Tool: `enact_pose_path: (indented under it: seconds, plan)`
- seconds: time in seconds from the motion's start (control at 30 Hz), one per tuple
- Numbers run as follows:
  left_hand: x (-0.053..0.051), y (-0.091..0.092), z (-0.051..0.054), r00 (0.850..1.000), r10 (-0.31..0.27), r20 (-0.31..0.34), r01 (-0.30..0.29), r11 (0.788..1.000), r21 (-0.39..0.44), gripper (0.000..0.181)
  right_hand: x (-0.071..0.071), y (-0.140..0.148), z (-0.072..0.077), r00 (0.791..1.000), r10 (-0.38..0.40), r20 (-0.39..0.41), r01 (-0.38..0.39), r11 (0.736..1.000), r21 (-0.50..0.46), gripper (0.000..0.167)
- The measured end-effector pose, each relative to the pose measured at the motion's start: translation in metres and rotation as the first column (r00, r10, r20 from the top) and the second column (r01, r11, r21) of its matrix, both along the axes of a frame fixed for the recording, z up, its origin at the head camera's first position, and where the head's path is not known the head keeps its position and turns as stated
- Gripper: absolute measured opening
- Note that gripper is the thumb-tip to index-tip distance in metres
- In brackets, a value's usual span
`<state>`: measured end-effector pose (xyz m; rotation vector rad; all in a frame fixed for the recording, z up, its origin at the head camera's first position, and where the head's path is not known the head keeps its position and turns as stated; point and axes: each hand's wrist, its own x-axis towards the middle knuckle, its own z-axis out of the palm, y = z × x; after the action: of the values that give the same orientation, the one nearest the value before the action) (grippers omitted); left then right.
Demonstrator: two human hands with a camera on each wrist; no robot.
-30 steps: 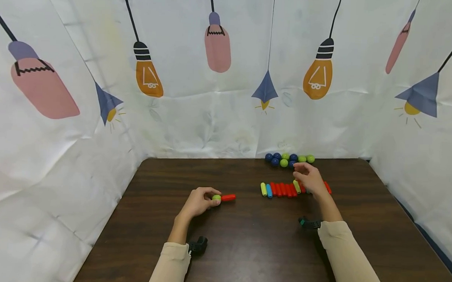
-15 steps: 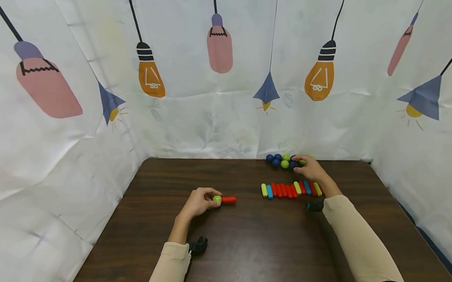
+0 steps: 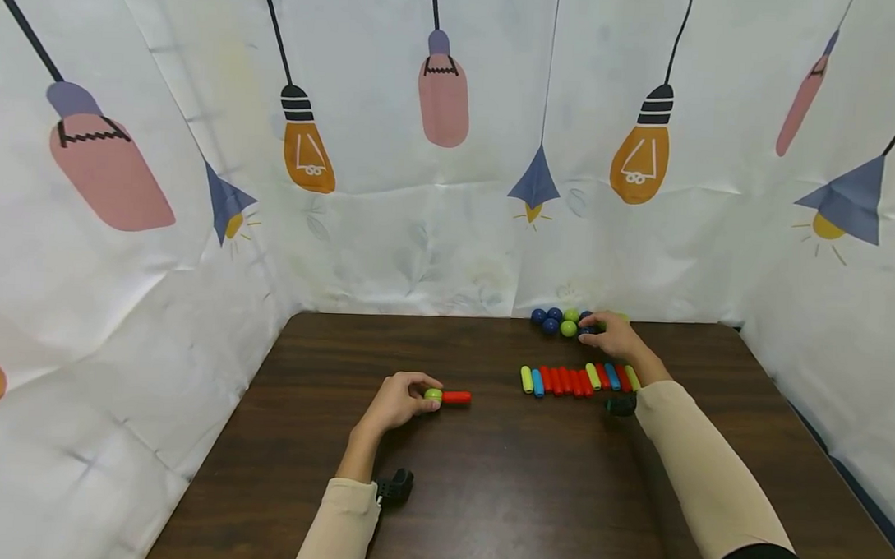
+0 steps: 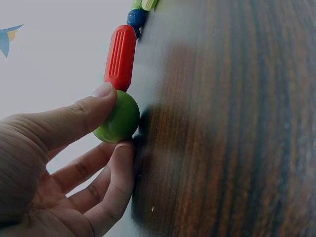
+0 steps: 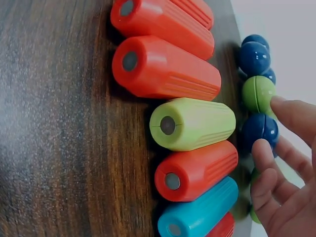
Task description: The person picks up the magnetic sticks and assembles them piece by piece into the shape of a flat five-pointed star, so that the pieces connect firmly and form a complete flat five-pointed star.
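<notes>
My left hand [image 3: 399, 403] pinches a light green ball [image 4: 122, 118] between thumb and fingers. Touching that ball end-on is a red ridged rod [image 4: 120, 58], which points away from the hand, to the right in the head view. At the back of the table my right hand [image 3: 614, 336] reaches in among a cluster of balls. A blue ball [image 5: 258, 129] lies between its thumb and fingers. In the right wrist view a fingertip overlaps that ball's lower edge, while the thumb tip is by a green ball [image 5: 257, 94]; no firm hold shows.
A row of red, light green and blue rods [image 3: 566, 381] lies in front of the balls, with dark discs on the ends facing the right wrist camera. More blue balls [image 3: 550, 325] sit left of the right hand. Behind the brown table [image 3: 499, 495] hangs a lamp-patterned cloth [image 3: 419, 246].
My right hand has moved from above the row of rods back to the balls, with its thumb and fingers around a blue one. The left hand keeps its hold on the green ball.
</notes>
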<state>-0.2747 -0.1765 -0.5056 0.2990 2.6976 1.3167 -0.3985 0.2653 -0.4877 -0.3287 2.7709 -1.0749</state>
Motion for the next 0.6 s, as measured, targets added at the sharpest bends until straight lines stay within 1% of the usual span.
enact_pose_path:
  seconds: [0.13,0.3,0.47,0.6]
  plan:
    - [0.0002,0.0003,-0.0002,1.0,0.008,-0.004,-0.008,1.0,-0.003,0.026,-0.0001,0.0004,-0.0009,1.0,0.004,0.003,-0.004,1.0,0.01,0.036]
    - [0.0006,0.0007,-0.0002,1.0,0.016,-0.002,-0.016,1.0,-0.008,0.026,0.0,0.0001,-0.0003,1.0,0.009,0.028,-0.01,0.999,0.033,0.031]
    - [0.0009,0.0006,-0.0007,1.0,0.007,-0.005,-0.007,1.0,-0.005,0.026,-0.0001,-0.0008,0.0002,0.999,0.013,0.03,-0.015,0.998,0.056,0.029]
    - [0.0015,-0.0004,-0.0011,1.0,0.003,-0.003,-0.003,1.0,-0.003,0.026,0.0013,-0.003,0.0,1.0,0.016,0.027,-0.017,0.998,0.053,0.028]
